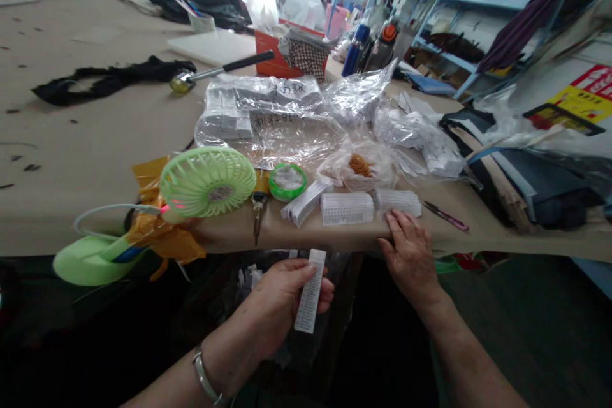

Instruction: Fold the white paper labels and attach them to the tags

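Note:
My left hand is closed on a white printed label, pinched under the thumb below the table's front edge. A silvery bangle circles that wrist. At the table edge, my right hand is open, its fingertips touching the near side of a stack of white labels. Just left of that stack lies a second label stack with printing facing up. Beside it, a fanned bundle of white strips lies at a slant. A pair of thread snips rests to the right of my right hand.
A green fan is taped at the table edge on the left. Near it are a screwdriver-like tool and a green round tub. Clear plastic bags, a bag of rubber bands and dark folded fabric lie behind.

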The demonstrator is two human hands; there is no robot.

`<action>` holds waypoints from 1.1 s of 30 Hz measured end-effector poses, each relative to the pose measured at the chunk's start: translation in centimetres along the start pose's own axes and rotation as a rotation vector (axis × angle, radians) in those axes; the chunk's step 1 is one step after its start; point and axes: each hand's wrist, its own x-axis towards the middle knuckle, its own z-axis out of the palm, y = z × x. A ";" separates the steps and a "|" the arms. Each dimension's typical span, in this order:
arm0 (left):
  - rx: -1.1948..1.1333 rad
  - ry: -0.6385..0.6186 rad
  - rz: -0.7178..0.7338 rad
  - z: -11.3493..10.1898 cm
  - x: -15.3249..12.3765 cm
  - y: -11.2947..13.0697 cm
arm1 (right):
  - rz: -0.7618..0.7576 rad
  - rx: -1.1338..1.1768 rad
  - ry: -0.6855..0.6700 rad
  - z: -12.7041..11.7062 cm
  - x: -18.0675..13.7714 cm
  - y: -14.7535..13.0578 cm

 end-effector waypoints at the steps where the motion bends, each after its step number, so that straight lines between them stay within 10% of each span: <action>1: 0.001 0.006 -0.002 0.0 0.0 0.0 | -0.009 0.009 0.020 0.1 -0.4 0.1; 8: 0.017 0.048 -0.002 0.4 -0.6 0.6 | -0.022 0.257 0.194 -0.7 -0.8 1.6; 13: 0.006 0.027 0.007 0.4 -0.6 0.1 | 0.113 0.579 0.326 -3.0 -0.1 -2.5; 21: -0.180 -0.025 0.150 -0.2 -0.7 0.1 | -0.392 0.800 0.095 -3.5 0.6 -12.4; 33: -0.283 0.011 0.197 -1.4 -0.6 0.1 | -0.471 0.745 -0.009 -2.5 0.5 -13.1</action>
